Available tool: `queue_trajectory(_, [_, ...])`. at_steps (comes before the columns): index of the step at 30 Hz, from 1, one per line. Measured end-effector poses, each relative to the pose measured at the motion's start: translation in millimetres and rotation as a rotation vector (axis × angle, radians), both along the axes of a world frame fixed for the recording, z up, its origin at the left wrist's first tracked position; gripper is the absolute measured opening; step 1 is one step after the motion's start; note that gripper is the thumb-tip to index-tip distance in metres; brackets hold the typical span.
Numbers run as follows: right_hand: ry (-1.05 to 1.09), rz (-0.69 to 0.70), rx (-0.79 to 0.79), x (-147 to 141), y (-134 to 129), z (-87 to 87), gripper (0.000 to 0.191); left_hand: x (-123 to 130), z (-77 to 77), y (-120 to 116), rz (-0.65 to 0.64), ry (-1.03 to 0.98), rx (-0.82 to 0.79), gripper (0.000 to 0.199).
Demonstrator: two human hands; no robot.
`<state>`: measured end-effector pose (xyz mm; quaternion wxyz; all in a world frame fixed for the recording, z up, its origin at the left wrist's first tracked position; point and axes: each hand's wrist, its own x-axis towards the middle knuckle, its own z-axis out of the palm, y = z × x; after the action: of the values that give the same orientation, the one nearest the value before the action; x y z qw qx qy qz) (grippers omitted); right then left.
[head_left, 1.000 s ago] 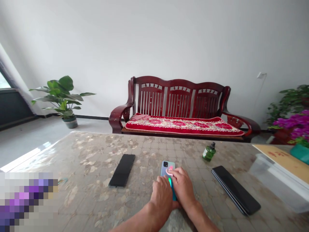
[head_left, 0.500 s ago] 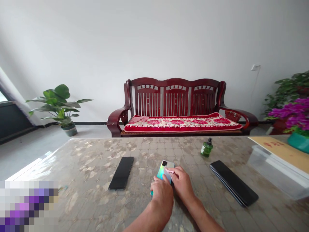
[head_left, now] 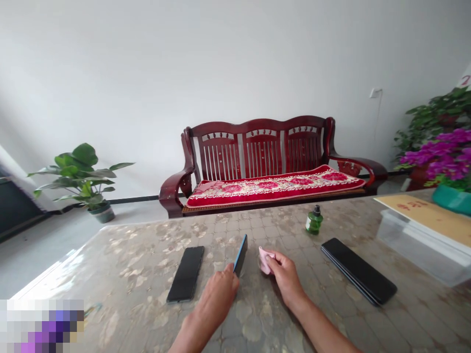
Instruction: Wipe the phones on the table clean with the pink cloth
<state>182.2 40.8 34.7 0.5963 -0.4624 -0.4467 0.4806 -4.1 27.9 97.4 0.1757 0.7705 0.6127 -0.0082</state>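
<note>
My left hand (head_left: 220,290) is closed round the lower part of a smartphone (head_left: 241,252), which is turned up on edge so that its thin blue side shows. To its right, my right hand (head_left: 285,275) pinches a small pink cloth (head_left: 264,260), apart from the phone. A black phone (head_left: 186,273) lies flat on the table to the left of my left hand. Over on the right, several dark phones (head_left: 357,270) lie stacked. A small green bottle (head_left: 314,220) with a black top stands upright beyond my right hand.
The table (head_left: 140,255) has a patterned, glossy cover. At its right stand a clear plastic box (head_left: 415,247) with a tan folder (head_left: 423,215) on top and a teal pot (head_left: 454,198) of purple flowers. Behind are a wooden bench (head_left: 261,152) and a potted plant (head_left: 101,213).
The phone has gone from back facing up to standing on edge in my left hand. My right hand with the cloth has come away from its back. The view has tilted slightly.
</note>
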Motion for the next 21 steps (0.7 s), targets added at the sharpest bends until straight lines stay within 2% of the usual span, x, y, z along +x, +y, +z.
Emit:
queue_trajectory(4, [-0.151,-0.073,0.013,-1,1,-6.3,0.048,-15,-14.2,9,0.081,-0.172,-0.041,0.028])
queue_trajectory(8, [-0.220,-0.115,0.027,0,4,-11.9,0.047,-12,-32.7,9,0.143,-0.337,-0.095,0.036])
queue_trajectory(11, [-0.251,-0.125,0.048,-1,4,-11.8,0.042,-6,-49.0,6,0.212,-0.597,-0.187,0.040])
queue_trajectory(13, [-0.266,-0.123,0.066,-4,2,-11.2,0.037,-2,-59.7,3,0.250,-0.792,-0.250,0.049])
queue_trajectory(14, [-0.279,-0.117,0.077,-6,1,-11.2,0.035,0,-64.3,2,0.256,-0.826,-0.251,0.054])
queue_trajectory(17, [-0.356,-0.088,0.119,-10,-2,-13.3,0.030,2,-72.3,-2,0.183,-0.700,-0.108,0.070])
queue_trajectory(19, [-0.410,-0.075,0.142,-12,-3,-15.8,0.028,1,-72.2,-5,0.107,-0.594,-0.018,0.082])
queue_trajectory(21, [-0.431,-0.073,0.155,-12,-3,-17.9,0.027,-1,-69.0,-7,0.052,-0.523,0.004,0.087])
